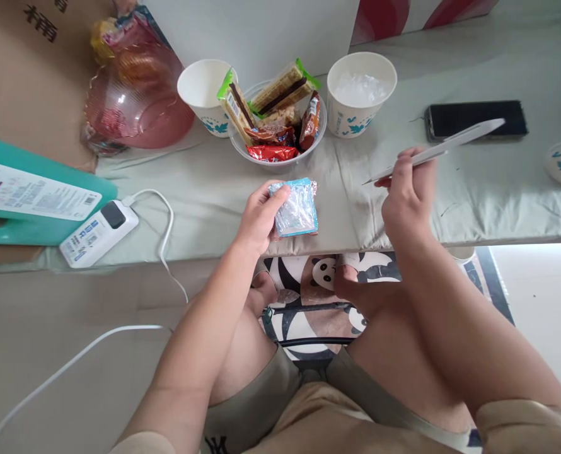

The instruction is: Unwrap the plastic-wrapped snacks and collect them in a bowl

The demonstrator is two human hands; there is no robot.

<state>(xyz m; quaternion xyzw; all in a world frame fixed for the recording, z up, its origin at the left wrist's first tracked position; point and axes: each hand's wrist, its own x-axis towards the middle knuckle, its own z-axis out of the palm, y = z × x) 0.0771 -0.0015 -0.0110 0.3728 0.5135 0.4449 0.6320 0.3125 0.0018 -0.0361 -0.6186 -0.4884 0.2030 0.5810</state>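
Observation:
My left hand (258,217) is closed on a small square packet (298,211) with blue edges and shiny, crinkled clear film. The thumb lies on top of it, and a bit of brownish wrapper shows underneath. My right hand (408,195) grips a slim white tool (469,133) with a thin pointed tip; its exact kind is unclear. That tip points left, toward the packet, and is apart from it. Just beyond my left hand stands a clear plastic bowl (280,165) with several wrapped snacks (271,153) in it.
Paper cups flank the bowl: the left cup (205,88), and the right cup (356,120) with clear plastic inside. A phone (474,120) lies at right. On the left are a pink bowl (157,120), a green jug (39,189) and a white device (98,233) with a cable.

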